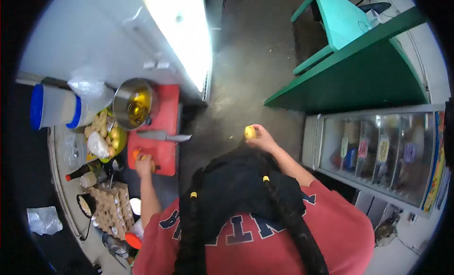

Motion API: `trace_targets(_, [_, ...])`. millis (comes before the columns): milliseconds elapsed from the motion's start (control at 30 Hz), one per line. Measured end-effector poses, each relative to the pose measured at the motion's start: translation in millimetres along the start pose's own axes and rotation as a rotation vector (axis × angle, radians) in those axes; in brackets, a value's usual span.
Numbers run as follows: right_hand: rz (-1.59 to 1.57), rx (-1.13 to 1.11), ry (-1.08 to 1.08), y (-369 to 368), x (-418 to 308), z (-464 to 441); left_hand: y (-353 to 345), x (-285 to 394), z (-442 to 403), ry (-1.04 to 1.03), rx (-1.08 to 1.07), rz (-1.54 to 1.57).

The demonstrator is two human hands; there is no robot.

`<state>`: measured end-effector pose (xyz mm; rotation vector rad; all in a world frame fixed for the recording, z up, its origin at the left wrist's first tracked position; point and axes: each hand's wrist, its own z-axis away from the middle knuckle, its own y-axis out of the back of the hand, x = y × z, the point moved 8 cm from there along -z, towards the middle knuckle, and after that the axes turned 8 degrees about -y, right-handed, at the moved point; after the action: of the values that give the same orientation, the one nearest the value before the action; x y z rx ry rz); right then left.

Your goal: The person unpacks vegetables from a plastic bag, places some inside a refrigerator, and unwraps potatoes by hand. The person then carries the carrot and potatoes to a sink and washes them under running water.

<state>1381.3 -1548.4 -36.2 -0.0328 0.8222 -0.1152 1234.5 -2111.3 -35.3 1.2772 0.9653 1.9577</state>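
Note:
My right hand is closed round a yellow, peeled-looking potato, raised over the floor away from the counter. On the left, my left hand rests low over the red cutting board. Its fingers are curled at a small orange thing, whose kind I cannot make out. A large knife lies across the board just beyond that hand, its tip over the board's edge. At the board's far end stands a steel bowl with yellowish contents.
Beside the board sits a yellow-green bowl of potato-like pieces. Egg cartons, a red-capped bottle and blue-lidded tubs crowd the counter. A glass-fronted fridge and a green panel stand on the right.

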Motion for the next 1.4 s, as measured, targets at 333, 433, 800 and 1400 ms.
trace_targets(333, [-0.599, -0.111, -0.134, 159, -106, -68, -42, 324, 120, 0.148, -0.877, 0.695])
trace_targets(433, [-0.559, -0.228, -0.089, 151, -172, -136, -91, 444, 95, -0.060, -0.897, 1.019])
trace_targets(800, [0.776, 0.340, -0.241, 267, -174, -362, -172, 777, -70, -0.204, -1.339, 1.881])
trace_targets(1400, [0.263, 0.619, -0.452, 590, -143, -381, -375, 1137, -202, 0.165, -1.389, 1.073])
